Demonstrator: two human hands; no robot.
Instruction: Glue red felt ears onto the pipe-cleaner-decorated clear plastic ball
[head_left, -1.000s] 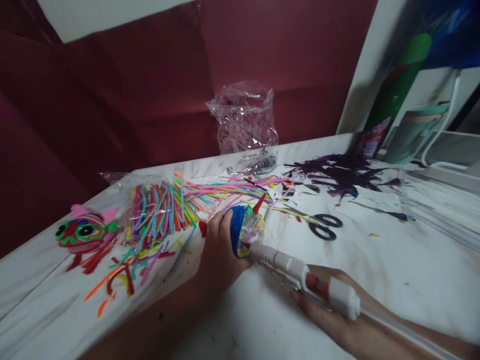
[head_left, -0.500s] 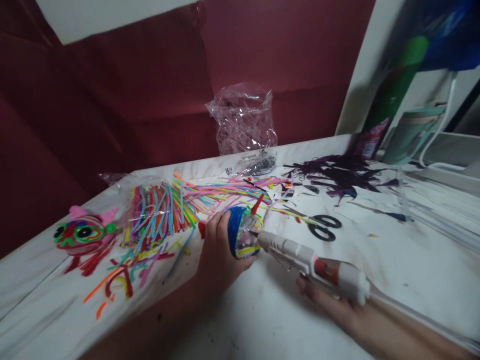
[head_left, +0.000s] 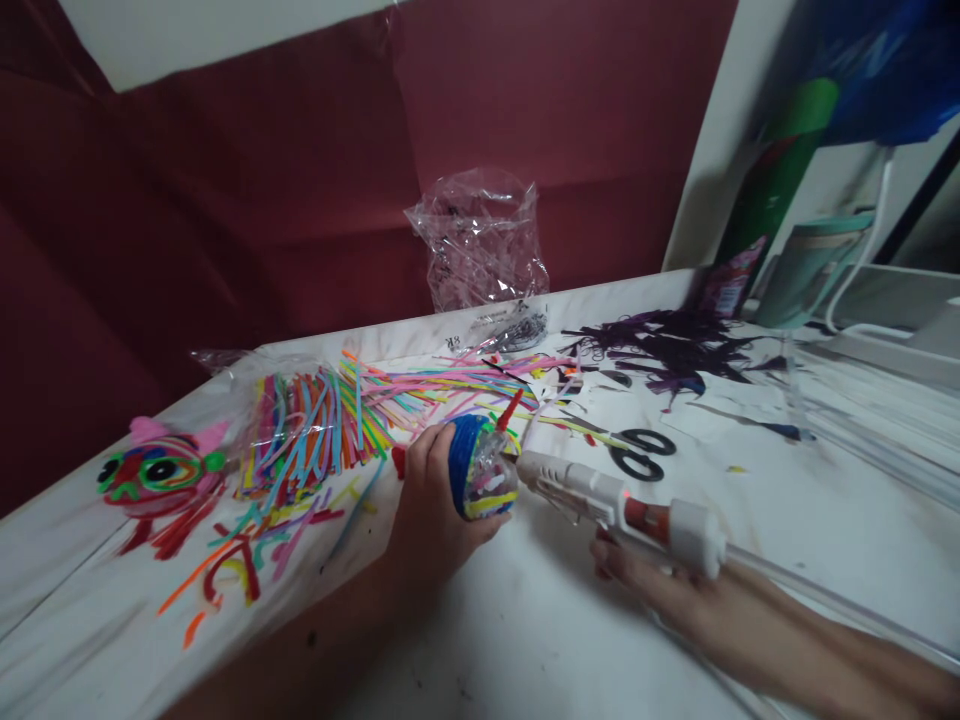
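Observation:
My left hand (head_left: 431,505) is closed round a small cup-shaped craft piece (head_left: 480,468) wrapped in blue strip, its open end stuffed with coloured bits and a red point sticking up. My right hand (head_left: 649,580) grips a white glue gun (head_left: 622,505) with a red band; its nozzle touches the craft piece's open side. A clear glue stick trails back from the gun over my right forearm. Both hands are low over the white table (head_left: 750,520).
A pile of coloured strips (head_left: 322,425) lies left of my hands, with a colourful strip figure (head_left: 161,475) further left. Black scissors (head_left: 641,452) lie just beyond the gun. Dark purple scraps (head_left: 667,345), a crumpled clear bag (head_left: 480,240) and a shelf with containers (head_left: 810,270) stand behind.
The glue gun has risen and swung so its nozzle moved from the lower edge of the craft piece up to its open side. My left hand has barely moved.

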